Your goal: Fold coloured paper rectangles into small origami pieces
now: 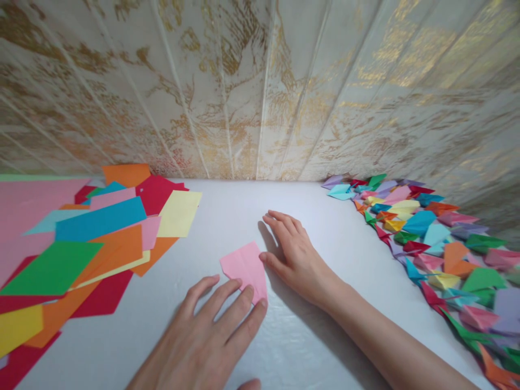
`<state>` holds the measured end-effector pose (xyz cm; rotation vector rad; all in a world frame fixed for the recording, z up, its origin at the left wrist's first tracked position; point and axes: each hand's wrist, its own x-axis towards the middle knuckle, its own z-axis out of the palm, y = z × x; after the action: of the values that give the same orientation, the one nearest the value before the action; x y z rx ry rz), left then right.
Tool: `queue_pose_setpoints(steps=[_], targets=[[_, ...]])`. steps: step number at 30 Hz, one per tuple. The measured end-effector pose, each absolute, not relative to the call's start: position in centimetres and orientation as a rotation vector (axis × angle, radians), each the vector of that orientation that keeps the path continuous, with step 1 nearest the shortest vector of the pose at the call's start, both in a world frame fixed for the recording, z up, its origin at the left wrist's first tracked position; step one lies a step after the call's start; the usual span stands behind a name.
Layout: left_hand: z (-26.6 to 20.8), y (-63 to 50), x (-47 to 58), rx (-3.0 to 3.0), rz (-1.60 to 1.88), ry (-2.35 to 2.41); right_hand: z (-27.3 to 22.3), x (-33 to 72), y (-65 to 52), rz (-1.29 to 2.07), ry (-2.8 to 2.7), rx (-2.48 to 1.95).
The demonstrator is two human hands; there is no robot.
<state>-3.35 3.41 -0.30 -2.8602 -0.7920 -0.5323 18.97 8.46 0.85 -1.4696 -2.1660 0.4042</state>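
A pink sheet of paper (244,265) lies on the white table in the middle, with a crease line and folded or cut-off corners. Over its near edge rests my left hand (223,319), fingers spread, fingertips on the paper; the thumb is mostly out of view at the bottom. My right hand (290,254) is just right of the paper, its fingers stretched out and apart. The right thumb tip is at the paper's right edge; whether it touches cannot be made out. Neither hand grips anything.
Loose coloured paper sheets (101,219) overlap in a pile at left. Many folded paper pieces (420,222) are heaped along the right side. A patterned white and gold wall panel (244,108) stands behind the white table (227,216).
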Motion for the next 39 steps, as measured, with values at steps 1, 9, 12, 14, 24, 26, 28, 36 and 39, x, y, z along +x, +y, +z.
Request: queue_pose_setpoints(steps=[1,9,12,14,24,26,28,36,39], targets=[[-0.4,3.4,-3.4,-2.857,-0.529,-0.795,0.7,19.0,8.7,0.393,-2.138,-1.473],[-1.5,3.3,-3.6,-2.825,-0.593,-0.768,1.5,19.2,6.9,0.629,-2.104,-1.379],[-1.6,3.2,-3.7,-2.816,-0.566,-0.78,2.2,19.0,5.7,0.676,-2.2,-1.411],[-1.7,3.1,-3.8,-2.814,-0.554,-0.783,2.7,19.0,5.3,0.704,-2.26,-1.452],[-0.3,2.4,-3.6,-2.869,-0.46,-0.901,3.1,19.5,4.3,0.905,-2.243,-1.527],[-0.4,2.7,-3.8,-2.852,-0.485,-0.838,2.7,19.5,4.3,0.892,-2.209,-1.494],[-0.8,3.0,-4.1,-2.828,-0.512,-0.755,2.3,19.4,4.1,0.829,-2.196,-1.467],[-1.2,3.2,-4.3,-2.83,-0.507,-0.727,2.2,18.9,3.3,0.691,-2.15,-1.234],[-1.0,3.1,-4.2,-2.824,-0.485,-0.727,2.2,18.8,3.2,0.623,-2.234,-1.162]])
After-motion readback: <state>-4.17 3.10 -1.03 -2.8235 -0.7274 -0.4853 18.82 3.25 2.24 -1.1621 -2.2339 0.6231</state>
